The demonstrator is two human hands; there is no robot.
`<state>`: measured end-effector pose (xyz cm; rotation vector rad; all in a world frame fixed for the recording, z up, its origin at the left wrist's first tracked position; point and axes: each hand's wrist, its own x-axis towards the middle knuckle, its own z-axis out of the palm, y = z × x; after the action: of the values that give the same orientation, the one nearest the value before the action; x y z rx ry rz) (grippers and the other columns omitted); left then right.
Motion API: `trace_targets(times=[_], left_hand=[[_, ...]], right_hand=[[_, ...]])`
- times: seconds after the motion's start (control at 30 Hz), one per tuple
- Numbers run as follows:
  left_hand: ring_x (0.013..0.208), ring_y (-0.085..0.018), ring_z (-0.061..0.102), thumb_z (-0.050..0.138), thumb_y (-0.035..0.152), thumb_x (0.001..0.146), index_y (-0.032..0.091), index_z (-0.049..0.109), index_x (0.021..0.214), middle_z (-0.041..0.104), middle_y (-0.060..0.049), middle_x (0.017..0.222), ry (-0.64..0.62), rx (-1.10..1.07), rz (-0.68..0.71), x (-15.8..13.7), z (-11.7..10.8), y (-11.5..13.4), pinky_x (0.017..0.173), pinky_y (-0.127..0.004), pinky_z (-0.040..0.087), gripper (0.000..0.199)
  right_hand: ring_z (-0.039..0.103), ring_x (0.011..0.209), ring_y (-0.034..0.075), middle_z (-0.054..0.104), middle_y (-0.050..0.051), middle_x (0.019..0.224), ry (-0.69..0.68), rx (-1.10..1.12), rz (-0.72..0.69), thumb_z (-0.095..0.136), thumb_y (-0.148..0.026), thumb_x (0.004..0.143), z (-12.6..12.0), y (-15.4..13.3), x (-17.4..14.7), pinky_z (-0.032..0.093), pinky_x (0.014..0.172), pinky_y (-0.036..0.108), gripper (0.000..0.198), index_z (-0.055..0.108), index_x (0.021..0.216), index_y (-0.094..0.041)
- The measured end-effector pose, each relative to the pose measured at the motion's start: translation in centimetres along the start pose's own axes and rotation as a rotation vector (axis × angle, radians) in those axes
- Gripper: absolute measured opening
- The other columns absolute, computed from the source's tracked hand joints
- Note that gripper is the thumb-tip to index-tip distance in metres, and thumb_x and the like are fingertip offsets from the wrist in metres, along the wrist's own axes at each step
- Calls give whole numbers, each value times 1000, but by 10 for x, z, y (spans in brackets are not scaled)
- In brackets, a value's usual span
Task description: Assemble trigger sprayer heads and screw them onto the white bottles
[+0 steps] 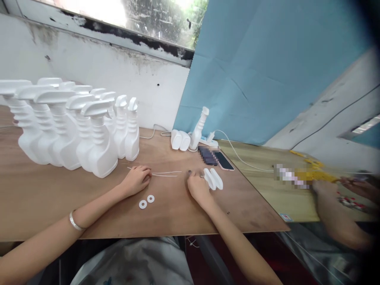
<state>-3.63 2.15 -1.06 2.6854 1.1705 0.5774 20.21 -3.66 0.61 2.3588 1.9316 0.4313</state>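
My left hand (pixel 137 180) rests on the table with its fingers curled over thin white tubes (pixel 166 173), which stick out on both sides of it. My right hand (pixel 198 188) is closed, fingertips down near the tabletop. A small greyish bit shows at its fingers, too unclear to name. Just right of that hand, two white plastic trigger-head covers (pixel 213 179) lie side by side. Two flat white ring washers (pixel 147 202) lie on the table between my forearms.
Several white spray bottles (pixel 102 152) crowd the left. At the back are another spray bottle (pixel 198 128), two white pieces (pixel 180 140) and a power strip (pixel 212 141). Two phones (pixel 225 160) lie by the table edge. A co-worker's hand (pixel 325 192) handles yellow material at right.
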Motion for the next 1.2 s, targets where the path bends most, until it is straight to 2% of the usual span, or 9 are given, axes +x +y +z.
trace_targets(times=[0.07,0.23,0.47,0.7,0.83,0.9,0.97,1.03,1.2], left_hand=[[101,-23,54,40,17,78,18,59,86,60,-7,109,-5,-5,7,0,0,0,85,-39,39,21],[98,-22,56,40,16,78,18,59,89,62,-8,105,-16,-5,28,0,-1,1,86,-39,39,23],[95,-22,57,39,15,79,17,59,90,63,-9,100,-25,-20,52,0,-2,2,85,-37,40,23],[91,-22,59,41,12,76,18,58,88,65,-8,92,-11,-62,60,0,1,0,85,-37,40,22],[91,-21,58,41,13,77,18,58,88,65,-8,90,7,-49,62,0,3,-1,84,-35,40,21],[88,-21,59,41,13,77,18,58,88,65,-8,89,4,-30,64,0,4,-1,82,-35,40,21],[87,-21,59,41,13,78,17,59,88,65,-7,89,-1,-22,65,0,3,-1,81,-34,40,21],[89,-20,59,41,13,78,17,59,88,65,-8,90,-2,-27,70,0,3,-1,83,-34,39,21],[94,-21,57,41,14,79,17,58,90,64,-8,96,-1,-22,81,-1,4,-4,84,-37,39,20]], right_hand=[[64,73,23,63,18,78,9,-17,15,33,-5,82,6,0,4,43,57,27,25,56,93,-4],[61,80,27,62,21,80,74,-49,26,38,-20,86,7,0,6,43,59,31,25,56,93,-4],[52,92,26,60,19,92,133,-51,-175,37,-3,80,4,-16,16,37,74,37,27,61,92,-8],[49,90,25,60,16,90,144,-21,-322,39,-3,79,6,-28,14,35,75,35,26,63,86,-9],[48,91,26,59,16,90,205,10,-348,35,-5,81,-13,-38,24,34,77,36,27,61,87,-9],[46,94,25,58,15,95,276,84,-366,34,-12,84,-32,-51,39,34,80,36,27,59,95,-10],[46,97,24,57,12,100,412,363,-406,38,-23,86,-54,-71,60,34,85,34,26,56,101,-12],[47,100,22,57,10,105,472,647,-420,45,-30,84,-75,-96,85,34,88,32,30,54,106,-12],[48,103,23,54,14,114,372,1137,-297,65,-49,63,-110,-156,141,36,89,35,65,50,111,-9]])
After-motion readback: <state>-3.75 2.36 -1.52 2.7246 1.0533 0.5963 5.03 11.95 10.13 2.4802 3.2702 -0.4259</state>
